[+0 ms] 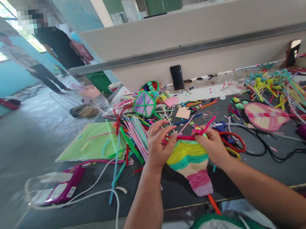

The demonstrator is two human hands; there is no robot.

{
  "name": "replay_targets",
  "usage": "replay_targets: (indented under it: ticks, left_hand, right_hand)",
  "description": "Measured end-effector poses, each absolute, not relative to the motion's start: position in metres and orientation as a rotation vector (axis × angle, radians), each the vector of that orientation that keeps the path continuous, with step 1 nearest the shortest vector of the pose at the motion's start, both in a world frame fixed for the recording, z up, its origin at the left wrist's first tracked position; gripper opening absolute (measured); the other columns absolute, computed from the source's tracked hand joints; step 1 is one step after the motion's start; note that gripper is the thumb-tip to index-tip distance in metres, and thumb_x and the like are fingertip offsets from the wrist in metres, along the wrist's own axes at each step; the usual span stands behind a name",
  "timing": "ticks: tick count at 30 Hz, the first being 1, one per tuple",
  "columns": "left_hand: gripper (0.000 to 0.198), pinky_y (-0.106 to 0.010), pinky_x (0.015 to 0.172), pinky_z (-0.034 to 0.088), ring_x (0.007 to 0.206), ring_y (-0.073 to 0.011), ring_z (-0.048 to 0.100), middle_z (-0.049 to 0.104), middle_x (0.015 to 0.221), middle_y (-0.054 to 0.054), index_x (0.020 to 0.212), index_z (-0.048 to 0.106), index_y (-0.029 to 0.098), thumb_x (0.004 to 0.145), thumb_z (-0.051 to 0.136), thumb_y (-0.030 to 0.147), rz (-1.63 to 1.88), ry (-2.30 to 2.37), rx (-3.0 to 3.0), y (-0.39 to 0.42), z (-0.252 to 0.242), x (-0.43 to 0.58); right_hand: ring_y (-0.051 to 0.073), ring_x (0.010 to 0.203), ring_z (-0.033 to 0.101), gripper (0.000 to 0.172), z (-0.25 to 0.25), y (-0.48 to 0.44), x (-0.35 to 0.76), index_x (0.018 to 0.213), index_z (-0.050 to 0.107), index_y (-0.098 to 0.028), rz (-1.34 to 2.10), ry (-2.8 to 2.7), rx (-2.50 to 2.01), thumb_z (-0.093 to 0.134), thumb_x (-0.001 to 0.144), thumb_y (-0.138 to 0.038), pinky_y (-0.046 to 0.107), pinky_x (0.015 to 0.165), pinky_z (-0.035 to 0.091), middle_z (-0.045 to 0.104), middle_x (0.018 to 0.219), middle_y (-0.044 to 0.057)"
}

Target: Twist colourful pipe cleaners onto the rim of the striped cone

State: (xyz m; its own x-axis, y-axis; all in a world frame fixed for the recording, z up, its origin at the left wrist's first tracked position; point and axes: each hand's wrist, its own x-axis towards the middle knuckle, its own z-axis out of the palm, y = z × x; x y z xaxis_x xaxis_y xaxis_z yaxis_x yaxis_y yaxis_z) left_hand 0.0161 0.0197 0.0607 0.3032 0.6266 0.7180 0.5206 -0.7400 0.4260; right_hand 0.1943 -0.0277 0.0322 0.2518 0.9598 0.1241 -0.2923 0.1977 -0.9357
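Between my hands is a striped craft piece made of pipe cleaners (193,161), with yellow, teal, cream and pink bands. It narrows towards me and ends in an orange-red stem (214,204). A dark pink pipe cleaner (186,138) runs along its far edge. My left hand (158,145) pinches the far left corner, thumb on top and the other fingers curled above it. With thumb and fingers closed, my right hand (211,144) grips the far right corner, where a pink pipe cleaner end (211,122) sticks up. The fingertips are partly hidden.
Loose pipe cleaners (137,135) lie beyond my left hand, near a green sheet (81,143). A purple-and-white corded device (67,186) sits at left. A pink oval craft (266,115) and black cables lie right. A phone (177,78) leans against the partition. Two people stand far left.
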Motion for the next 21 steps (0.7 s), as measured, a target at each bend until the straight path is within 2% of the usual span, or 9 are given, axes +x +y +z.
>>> replay_targets:
  ticks: [9, 12, 16, 19, 21]
  left_hand:
    - [0.029, -0.043, 0.098, 0.043, 0.114, -0.0251, 0.050, 0.048, 0.121, -0.012, 0.106, 0.065, 0.019, 0.077, 0.062, 0.020, 1.996, 1.240, 2.404, 0.003, 0.068, 0.011]
    - [0.027, -0.042, 0.099, 0.042, 0.116, -0.0249, 0.049, 0.050, 0.121, -0.011, 0.105, 0.066, 0.020, 0.078, 0.062, 0.020, 2.001, 1.273, 2.391, -0.006, 0.084, 0.012]
    - [0.019, -0.036, 0.095, 0.045, 0.104, -0.0195, 0.057, 0.061, 0.107, -0.008, 0.099, 0.068, 0.020, 0.086, 0.055, 0.023, 1.474, 1.193, 2.450, -0.003, 0.106, 0.015]
    - [0.021, -0.037, 0.095, 0.044, 0.103, -0.0209, 0.059, 0.066, 0.103, -0.008, 0.096, 0.071, 0.020, 0.086, 0.056, 0.032, 1.021, 1.091, 2.509, 0.008, 0.113, 0.014]
    - [0.027, -0.038, 0.095, 0.044, 0.105, -0.0225, 0.058, 0.067, 0.107, -0.008, 0.103, 0.070, 0.021, 0.085, 0.057, 0.038, 0.804, 1.028, 2.472, 0.017, 0.113, 0.011]
  right_hand:
    - [0.016, 0.076, 0.054, 0.010, 0.028, -0.029, 0.200, 0.067, 0.064, -0.021, 1.071, -0.992, -0.837, 0.059, 0.068, -0.013, 0.028, 0.075, 0.041, 0.060, 0.073, -0.001]
    - [0.016, 0.075, 0.054, 0.009, 0.031, -0.029, 0.201, 0.068, 0.065, -0.021, 1.046, -1.007, -0.845, 0.058, 0.068, -0.014, 0.028, 0.075, 0.040, 0.060, 0.072, -0.001]
    - [0.016, 0.073, 0.054, 0.008, 0.036, -0.032, 0.201, 0.069, 0.065, -0.020, 1.008, -1.038, -0.898, 0.059, 0.068, -0.015, 0.028, 0.072, 0.040, 0.061, 0.071, 0.000]
    - [0.016, 0.072, 0.054, 0.007, 0.038, -0.034, 0.200, 0.068, 0.065, -0.020, 0.975, -1.054, -0.918, 0.060, 0.068, -0.016, 0.027, 0.071, 0.040, 0.062, 0.071, 0.000]
    - [0.016, 0.072, 0.054, 0.007, 0.038, -0.033, 0.200, 0.068, 0.065, -0.020, 0.974, -1.064, -0.921, 0.059, 0.068, -0.016, 0.027, 0.071, 0.040, 0.062, 0.071, -0.001]
